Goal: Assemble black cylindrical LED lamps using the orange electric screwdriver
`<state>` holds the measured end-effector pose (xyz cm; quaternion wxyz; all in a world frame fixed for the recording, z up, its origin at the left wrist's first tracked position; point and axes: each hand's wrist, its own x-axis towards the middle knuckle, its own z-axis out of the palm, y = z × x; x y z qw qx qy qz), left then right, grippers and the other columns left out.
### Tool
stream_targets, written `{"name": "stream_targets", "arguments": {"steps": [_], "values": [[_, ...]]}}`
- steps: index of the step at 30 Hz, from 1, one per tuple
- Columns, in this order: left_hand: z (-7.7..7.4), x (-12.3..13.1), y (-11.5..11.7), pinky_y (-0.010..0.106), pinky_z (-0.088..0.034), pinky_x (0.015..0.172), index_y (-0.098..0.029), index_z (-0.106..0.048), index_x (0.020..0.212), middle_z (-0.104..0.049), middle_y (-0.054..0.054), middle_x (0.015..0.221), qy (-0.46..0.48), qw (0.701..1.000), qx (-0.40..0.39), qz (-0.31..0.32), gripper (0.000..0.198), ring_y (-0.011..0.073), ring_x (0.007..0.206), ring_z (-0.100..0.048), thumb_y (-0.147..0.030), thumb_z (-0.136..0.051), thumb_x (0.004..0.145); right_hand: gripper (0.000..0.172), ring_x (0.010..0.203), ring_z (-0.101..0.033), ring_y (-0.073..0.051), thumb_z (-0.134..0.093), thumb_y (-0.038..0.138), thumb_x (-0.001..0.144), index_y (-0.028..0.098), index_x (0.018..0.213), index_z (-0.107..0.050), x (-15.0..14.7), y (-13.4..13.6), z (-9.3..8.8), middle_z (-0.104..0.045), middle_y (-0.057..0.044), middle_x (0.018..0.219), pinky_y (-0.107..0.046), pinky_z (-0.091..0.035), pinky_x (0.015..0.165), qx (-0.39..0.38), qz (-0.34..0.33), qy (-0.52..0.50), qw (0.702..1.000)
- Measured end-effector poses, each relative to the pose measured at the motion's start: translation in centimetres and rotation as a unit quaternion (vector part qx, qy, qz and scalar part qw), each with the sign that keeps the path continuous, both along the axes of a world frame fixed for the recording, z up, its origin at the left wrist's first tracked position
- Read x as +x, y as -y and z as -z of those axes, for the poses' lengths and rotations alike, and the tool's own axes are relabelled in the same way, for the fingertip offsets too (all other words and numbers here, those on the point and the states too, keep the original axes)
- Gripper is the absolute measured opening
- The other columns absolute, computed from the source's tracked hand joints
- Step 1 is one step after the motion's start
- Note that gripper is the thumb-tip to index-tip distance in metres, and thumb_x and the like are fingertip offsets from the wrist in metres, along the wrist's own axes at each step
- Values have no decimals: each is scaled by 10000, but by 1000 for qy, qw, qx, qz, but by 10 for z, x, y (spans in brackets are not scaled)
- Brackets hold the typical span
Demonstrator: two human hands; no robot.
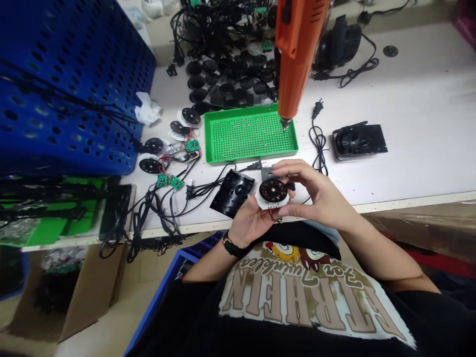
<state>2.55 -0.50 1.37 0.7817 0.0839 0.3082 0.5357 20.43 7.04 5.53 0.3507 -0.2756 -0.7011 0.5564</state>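
Observation:
Between my hands is a disc unit (273,191), a slotted black disc on a white round base with thin red wires at its near side. My left hand (251,221), with a black watch at the wrist, cups it from below and the left. My right hand (316,194) grips it from the right, thumb at the near edge and fingers arched over the far side. A dark grey plastic part (268,172) shows just behind the disc, partly hidden by my fingers. Beside my left hand lies a black plastic housing shell (233,193), on the table near its front edge.
A green perforated tray (208,141) holds small screws. Above its right end hangs an orange electric screwdriver (297,64). Wired disc units with green boards (176,182) lie left, beside a blue crate (92,74). A black device (359,140) and a coiled cord (318,141) sit right.

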Motion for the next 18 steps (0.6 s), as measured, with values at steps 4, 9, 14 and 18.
{"name": "stream_targets", "arguments": {"steps": [4, 9, 14, 18], "values": [[0, 1, -3, 387, -624, 900, -180, -699, 1303, -774, 165, 1260, 4, 999, -33, -13, 675, 382, 1294, -689, -557, -889, 776, 537, 1371, -599, -266, -892, 343, 811, 289, 1295, -667, 3, 8, 8, -655, -84, 1384, -506, -504, 1187, 16, 50, 12, 999], [-1, 3, -3, 381, -619, 928, -147, -695, 1303, -766, 188, 1282, 14, 999, -29, -16, 651, 392, 1310, -682, -568, -843, 827, 525, 1354, -609, -251, -883, 277, 821, 284, 1299, -665, 2, 16, 16, -667, -80, 1343, -482, -513, 1175, 32, 84, 8, 996], [-1, 4, -3, 471, -580, 1055, -149, -705, 1312, -778, 179, 1258, -6, 1000, 14, -21, 750, 417, 1365, -637, -615, -883, 753, 436, 1268, -641, -232, -823, 202, 864, 291, 1261, -666, -2, 26, 23, -659, -74, 1306, -455, -573, 1074, 90, 141, -8, 986], [-1, 5, -2, 453, -575, 1065, -175, -734, 1273, -792, 141, 1226, -23, 998, 32, -43, 711, 366, 1292, -687, -597, -908, 727, 293, 1060, -681, -229, -792, 137, 866, 252, 1109, -674, -5, 33, 29, -679, -70, 1126, -436, -602, 915, 224, 209, 26, 952]]}}
